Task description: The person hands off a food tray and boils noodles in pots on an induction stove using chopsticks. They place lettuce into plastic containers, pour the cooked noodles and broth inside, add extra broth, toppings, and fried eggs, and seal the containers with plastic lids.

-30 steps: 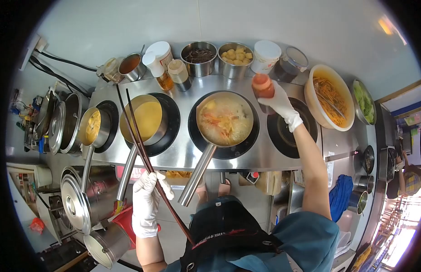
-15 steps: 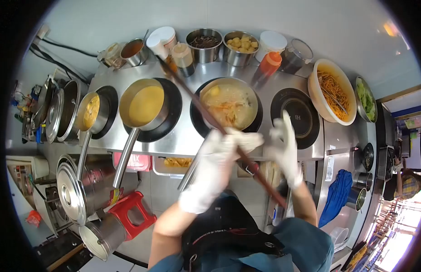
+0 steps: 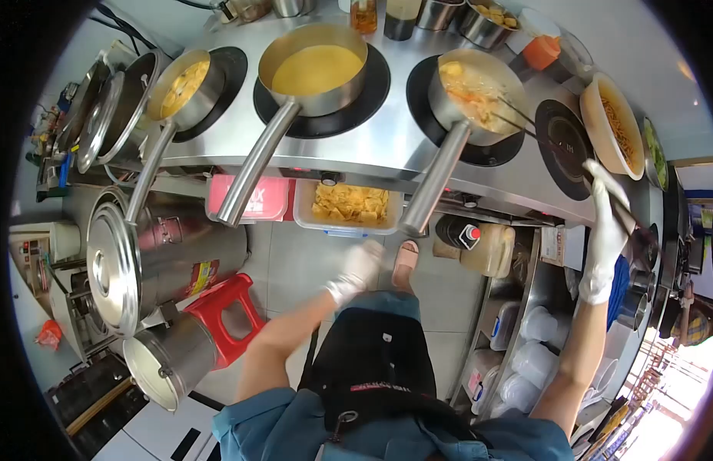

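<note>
Long dark chopsticks (image 3: 552, 144) are in my gloved right hand (image 3: 606, 215), which is wrapped around them near their upper end. Their tips reach into the saucepan (image 3: 453, 100) on the right, among orange shreds and yellow pieces in broth. My left hand (image 3: 364, 263), also in a white glove, hangs over the floor in front of my body, smeared by motion so its fingers are unclear. Nearest to it are the saucepan's long handle (image 3: 441, 180) and a clear tub of yellow flat pieces (image 3: 349, 206) below the counter edge.
Two more saucepans stand on hobs: one with yellow soup (image 3: 314, 71), one smaller (image 3: 184, 86). A bare hob (image 3: 564, 150) lies beside the bowl of orange shreds (image 3: 618, 123). Left are a large lidded steel pot (image 3: 114, 261) and a red stool (image 3: 232, 319). Shelves with containers flank my right.
The chopsticks have passed from my left hand to my right, and their tips have gone into the saucepan. My left hand has moved down and away. The camera view has shifted.
</note>
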Tool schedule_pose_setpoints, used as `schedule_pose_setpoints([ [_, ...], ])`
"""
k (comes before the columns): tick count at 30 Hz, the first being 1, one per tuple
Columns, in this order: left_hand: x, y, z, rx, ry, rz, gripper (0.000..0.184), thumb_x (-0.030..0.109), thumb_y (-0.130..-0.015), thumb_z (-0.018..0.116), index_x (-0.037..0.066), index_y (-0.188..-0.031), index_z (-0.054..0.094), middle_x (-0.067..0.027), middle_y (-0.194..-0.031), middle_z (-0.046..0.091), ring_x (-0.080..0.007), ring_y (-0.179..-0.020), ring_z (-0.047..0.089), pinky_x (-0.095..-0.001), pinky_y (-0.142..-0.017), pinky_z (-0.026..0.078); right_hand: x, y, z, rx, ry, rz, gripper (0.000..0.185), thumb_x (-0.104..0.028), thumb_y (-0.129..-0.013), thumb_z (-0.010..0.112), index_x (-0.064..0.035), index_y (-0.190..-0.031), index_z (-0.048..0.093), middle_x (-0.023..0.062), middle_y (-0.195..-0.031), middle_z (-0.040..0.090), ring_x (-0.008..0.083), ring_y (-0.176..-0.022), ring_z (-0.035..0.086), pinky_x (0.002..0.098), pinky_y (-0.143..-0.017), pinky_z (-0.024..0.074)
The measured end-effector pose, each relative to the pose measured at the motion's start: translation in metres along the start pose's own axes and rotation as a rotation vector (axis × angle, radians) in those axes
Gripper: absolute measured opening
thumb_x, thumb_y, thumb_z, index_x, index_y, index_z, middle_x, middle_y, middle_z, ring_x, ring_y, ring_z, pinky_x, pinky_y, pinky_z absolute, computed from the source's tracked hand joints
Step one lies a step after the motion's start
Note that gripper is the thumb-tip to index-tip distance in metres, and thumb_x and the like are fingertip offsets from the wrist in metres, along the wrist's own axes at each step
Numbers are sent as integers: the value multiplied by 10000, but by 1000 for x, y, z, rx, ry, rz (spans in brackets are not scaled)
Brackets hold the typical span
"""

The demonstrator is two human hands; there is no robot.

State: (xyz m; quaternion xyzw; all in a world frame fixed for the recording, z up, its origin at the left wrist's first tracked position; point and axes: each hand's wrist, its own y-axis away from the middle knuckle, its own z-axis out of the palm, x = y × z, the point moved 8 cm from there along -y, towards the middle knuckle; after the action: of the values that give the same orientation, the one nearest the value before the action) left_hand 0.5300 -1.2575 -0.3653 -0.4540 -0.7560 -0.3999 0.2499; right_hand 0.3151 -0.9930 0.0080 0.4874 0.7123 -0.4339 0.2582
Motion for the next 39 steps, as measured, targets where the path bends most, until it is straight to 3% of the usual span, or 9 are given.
schedule_pose_setpoints([
  [2, -95, -56, -41, 351, 26, 86, 213, 257, -922, 543, 94, -863, 668, -190, -748, 646, -383, -696, 625, -410, -630, 519, 17, -12, 28, -33, -59, 19, 216, -86, -925, 587, 22, -1093, 669, 99, -1099, 674, 166, -1038, 619, 305, -960, 462],
  [9, -197, -210, -69, 67, -290, -349, 712, 309, -666, 816, -24, -1215, 507, -215, -1124, 632, -346, -1053, 614, -408, -882, 504, 43, -25, 52, 120, 39, -8, 221, -128, -924, 604, 15, -1073, 684, 98, -1081, 674, 165, -1007, 619, 300, -945, 469],
  [13, -241, -228, 8, -670, -884, -129, 899, 334, -574, 869, 29, -1307, 447, -247, -1212, 578, -379, -1022, 630, -408, -879, 511, 27, -17, 25, 48, 299, -164, 270, -151, -970, 534, 34, -1117, 664, 111, -1109, 657, 174, -1020, 611, 330, -969, 448],
  [20, -349, -269, 80, -464, -960, 21, 572, 77, -829, 555, 209, -1376, 451, -254, -1358, 434, -339, -966, 661, -438, -785, 549, 48, -16, 18, 22, 325, -170, 312, -150, -997, 475, 61, -1186, 607, 159, -1152, 632, 219, -1073, 604, 343, -989, 449],
  [23, -254, -232, 51, -520, -1014, 135, 536, 75, -809, 567, 241, -1317, 529, -259, -1382, 399, -359, -967, 655, -441, -791, 545, 60, -15, 11, 15, 298, -132, 330, -156, -1007, 451, 57, -1222, 581, 160, -1193, 613, 221, -1106, 588, 346, -1015, 427],
  [29, -286, -255, 38, -391, -892, 65, 302, 113, -790, 616, 151, -1088, 654, -102, -1006, 680, -288, -948, 661, -396, -787, 538, 85, -15, 2, -7, 215, -64, 343, -182, -1007, 452, 45, -1235, 570, 142, -1205, 608, 207, -1120, 566, 335, -1037, 381],
  [31, -326, -275, 35, -324, -286, -131, 205, 138, -826, 594, 188, -1011, 666, -60, -944, 678, -250, -837, 655, -364, -717, 522, 92, -19, -7, -26, 194, -49, 342, -170, -1006, 450, 57, -1235, 565, 151, -1219, 598, 210, -1129, 561, 336, -1035, 386],
  [32, -354, -296, 39, 14, 622, -142, 216, 159, -906, 459, 103, -1013, 639, -95, -940, 656, -242, -795, 618, -364, -717, 500, 94, -20, -9, -35, 190, -48, 340, -167, -1009, 443, 51, -1238, 567, 147, -1222, 599, 211, -1125, 568, 332, -1028, 397],
  [39, -271, -239, -35, 39, -184, -107, 218, 195, -872, 572, 126, -1065, 649, -20, -941, 671, -185, -900, 623, -422, -788, 502, 89, -27, -4, -62, 136, -7, 326, -163, -1003, 463, 40, -1231, 577, 132, -1228, 599, 201, -1134, 566, 318, -1016, 410],
])
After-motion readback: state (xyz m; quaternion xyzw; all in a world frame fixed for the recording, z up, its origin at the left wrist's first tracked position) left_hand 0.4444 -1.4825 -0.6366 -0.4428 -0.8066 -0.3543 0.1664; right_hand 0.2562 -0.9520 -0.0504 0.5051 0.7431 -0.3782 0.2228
